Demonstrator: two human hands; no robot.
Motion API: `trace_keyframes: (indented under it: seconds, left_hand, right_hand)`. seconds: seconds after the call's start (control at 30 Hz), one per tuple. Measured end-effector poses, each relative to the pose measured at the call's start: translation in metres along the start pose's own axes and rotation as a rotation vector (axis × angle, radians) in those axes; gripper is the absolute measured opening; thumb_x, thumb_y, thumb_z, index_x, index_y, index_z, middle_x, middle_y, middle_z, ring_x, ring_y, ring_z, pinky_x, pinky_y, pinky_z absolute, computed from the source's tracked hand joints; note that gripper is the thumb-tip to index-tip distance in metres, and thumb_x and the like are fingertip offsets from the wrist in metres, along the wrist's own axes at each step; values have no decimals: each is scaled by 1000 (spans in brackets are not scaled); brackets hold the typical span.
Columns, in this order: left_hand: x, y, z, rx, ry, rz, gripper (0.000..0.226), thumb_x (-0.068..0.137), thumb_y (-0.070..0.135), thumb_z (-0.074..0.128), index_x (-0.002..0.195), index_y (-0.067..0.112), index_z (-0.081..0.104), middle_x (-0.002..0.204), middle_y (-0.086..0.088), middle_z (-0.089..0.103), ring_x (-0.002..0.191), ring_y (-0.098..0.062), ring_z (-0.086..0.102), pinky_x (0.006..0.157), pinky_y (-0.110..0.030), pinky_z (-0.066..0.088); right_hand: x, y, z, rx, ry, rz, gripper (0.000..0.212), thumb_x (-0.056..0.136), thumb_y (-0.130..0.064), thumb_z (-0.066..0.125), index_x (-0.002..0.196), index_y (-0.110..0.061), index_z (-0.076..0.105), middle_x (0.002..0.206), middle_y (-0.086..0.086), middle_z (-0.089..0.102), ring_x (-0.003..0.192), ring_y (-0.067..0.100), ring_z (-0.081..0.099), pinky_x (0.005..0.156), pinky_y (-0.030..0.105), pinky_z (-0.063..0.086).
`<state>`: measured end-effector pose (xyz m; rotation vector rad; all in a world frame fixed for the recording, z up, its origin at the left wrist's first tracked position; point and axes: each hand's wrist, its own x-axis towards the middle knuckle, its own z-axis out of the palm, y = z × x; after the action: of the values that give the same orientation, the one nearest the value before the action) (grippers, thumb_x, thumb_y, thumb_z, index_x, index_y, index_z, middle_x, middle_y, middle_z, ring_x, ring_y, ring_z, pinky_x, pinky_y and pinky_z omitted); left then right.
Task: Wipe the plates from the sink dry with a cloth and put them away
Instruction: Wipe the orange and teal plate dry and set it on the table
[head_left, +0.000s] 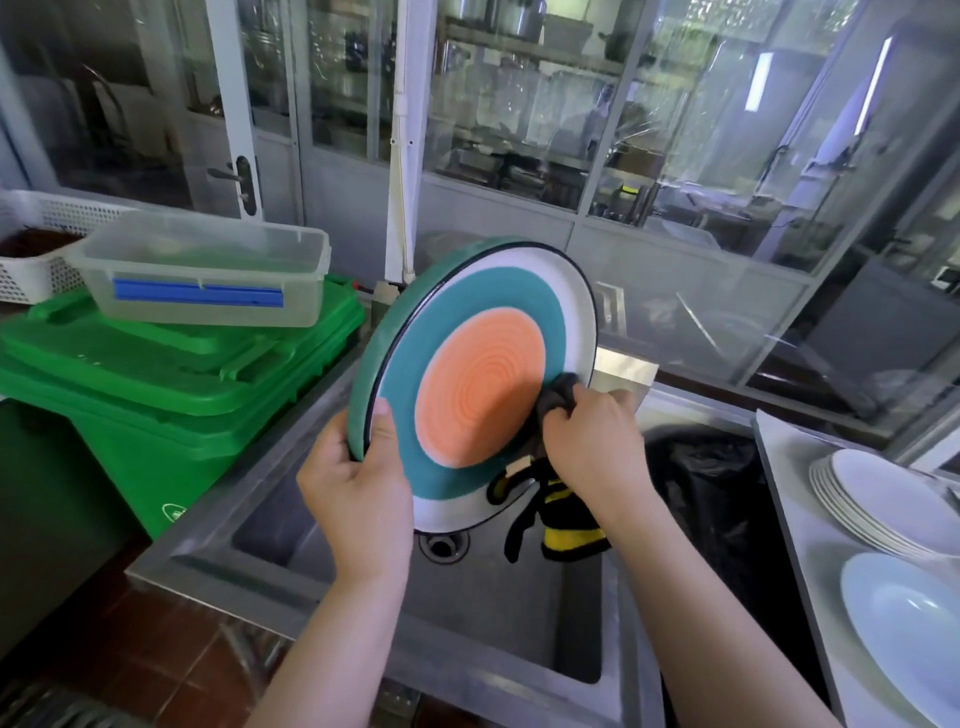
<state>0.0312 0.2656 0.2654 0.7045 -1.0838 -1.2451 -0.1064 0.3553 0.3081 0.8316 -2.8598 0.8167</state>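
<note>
A round plate (483, 364) with an orange centre and teal and white rings is held tilted above the steel sink (332, 587). Its lower left rim is gripped by the left hand (358, 488), thumb on the face. A dark cloth (558, 395) with yellow stripes is clutched in the right hand (592, 441) and pressed against the plate's right side. White plates (878, 499) are stacked on the counter at the right, with a pale blue plate (914, 629) nearer. A clear tub (208, 270) is set on a green bin (156, 379) at the left.

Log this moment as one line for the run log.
step: wiping | left hand: grips plate rim, tilted over sink | right hand: presses cloth on plate face | put away: not yet
</note>
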Motion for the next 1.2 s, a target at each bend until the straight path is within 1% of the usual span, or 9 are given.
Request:
trace_keyframes:
  seconds: [0.07,0.23,0.37,0.43,0.53,0.6,0.73,0.9,1.2]
  left_hand:
    - [2,-1,1,-51,22,-23,23,86,40,58,65,42,65,59,19,58,58,0,47,56,-14,41]
    - [5,-3,0,-89,52,-72,24,88,35,57,67,39,68,62,19,63,59,3,52,59,-11,42]
    - [7,-2,1,-78,48,-128,22,86,41,57,67,38,68,65,15,64,64,-2,53,64,-18,43]
    - [7,-2,2,-94,49,-177,27,90,36,57,65,36,68,67,13,64,68,-7,54,68,-26,43]
    - [0,-1,2,-93,37,-241,39,94,32,57,54,31,58,57,14,50,58,-7,41,58,-28,34]
    - [-7,1,3,-46,3,-257,43,94,34,57,51,30,55,49,13,44,51,-6,36,51,-25,31]
    - [-13,2,10,41,-24,-272,47,94,38,58,47,31,55,42,11,46,43,-5,37,41,-18,31]
    - [-10,4,12,-80,21,-276,35,97,30,55,66,17,64,54,10,66,48,1,59,44,-12,42]
    - [-2,-3,4,-157,33,-375,33,98,32,54,76,15,71,67,3,73,63,-8,70,53,-16,50]
  right_hand:
    - [-5,2,5,9,-39,23,24,90,-23,41,99,-11,60,90,8,48,86,21,37,72,30,32]
    - [-14,9,19,207,-204,107,26,87,-28,44,75,-13,62,94,16,62,73,25,60,59,27,40]
    - [-14,12,12,364,-131,112,26,86,-17,48,65,-15,63,59,-1,64,64,18,58,48,17,38]
    - [-8,9,4,396,28,56,17,87,-16,49,84,-18,66,69,0,62,67,17,54,52,17,37]
    - [5,-3,-15,304,277,-132,35,88,-15,55,122,-16,62,99,7,53,80,2,37,71,12,31]
    - [7,-19,-28,291,386,-240,43,87,-15,59,130,-17,57,112,3,48,86,1,39,77,7,27]
    - [-10,-48,-29,208,364,-487,44,83,-13,64,127,-15,61,125,8,51,107,25,53,90,16,33]
    - [-46,-62,-3,121,243,-808,42,82,-9,67,123,-8,64,118,20,56,98,41,55,90,44,47]
    - [-59,-55,7,43,8,-840,46,88,-26,39,127,-17,63,123,16,52,107,38,49,85,46,50]
